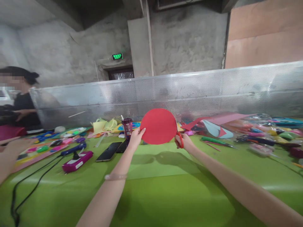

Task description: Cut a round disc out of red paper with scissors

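A round sheet of red paper (159, 126) is held up over the table in front of me. My left hand (136, 138) pinches its left edge between thumb and fingers. Around the handles of red scissors (181, 140) my right hand (187, 143) is closed, at the paper's right edge. The scissor blades stand upright along that edge and are hard to make out. Beneath the paper, a light green sheet (161, 165) lies flat on the green tabletop (146, 201), with the shadow of my hands and the paper on it.
To the left are a phone (109, 151), a purple power strip (77, 161) with black cords, and a dark cup with a straw (127, 128). Green-handled scissors (214, 141) and bagged craft pieces (279, 132) lie right. A perforated metal panel (189, 91) stands behind. Another person (26, 104) is at far left.
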`<state>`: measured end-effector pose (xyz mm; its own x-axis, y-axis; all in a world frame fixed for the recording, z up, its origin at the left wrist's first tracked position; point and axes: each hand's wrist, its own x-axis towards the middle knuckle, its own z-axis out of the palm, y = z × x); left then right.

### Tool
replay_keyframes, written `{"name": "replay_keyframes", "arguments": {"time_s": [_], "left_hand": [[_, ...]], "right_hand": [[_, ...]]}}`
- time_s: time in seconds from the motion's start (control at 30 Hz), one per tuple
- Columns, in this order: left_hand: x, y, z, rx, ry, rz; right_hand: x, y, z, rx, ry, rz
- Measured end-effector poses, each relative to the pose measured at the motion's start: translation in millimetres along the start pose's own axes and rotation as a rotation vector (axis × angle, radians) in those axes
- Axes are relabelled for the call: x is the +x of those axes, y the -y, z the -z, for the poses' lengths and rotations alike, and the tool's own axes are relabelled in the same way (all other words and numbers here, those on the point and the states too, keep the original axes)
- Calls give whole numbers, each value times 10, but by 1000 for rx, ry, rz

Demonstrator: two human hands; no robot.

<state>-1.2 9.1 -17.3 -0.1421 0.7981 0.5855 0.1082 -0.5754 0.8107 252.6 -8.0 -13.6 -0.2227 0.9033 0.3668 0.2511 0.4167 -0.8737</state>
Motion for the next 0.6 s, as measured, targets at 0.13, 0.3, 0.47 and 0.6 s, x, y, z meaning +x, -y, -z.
{"name": "replay_keyframes", "arguments": {"time_s": [0.13, 0.3, 0.47, 0.6], "left_hand": [[-13, -28, -8, 7, 4, -2], [-11, -23, -9, 6, 7, 10], [-1, -15, 0, 6, -14, 9], [2, -11, 7, 5, -36, 17]], "right_hand": [[-6, 2, -4, 17, 4, 11], [-4, 5, -7, 14, 2, 1], [-19, 35, -9, 12, 10, 8], [-10, 35, -3, 47, -5, 12]]}}
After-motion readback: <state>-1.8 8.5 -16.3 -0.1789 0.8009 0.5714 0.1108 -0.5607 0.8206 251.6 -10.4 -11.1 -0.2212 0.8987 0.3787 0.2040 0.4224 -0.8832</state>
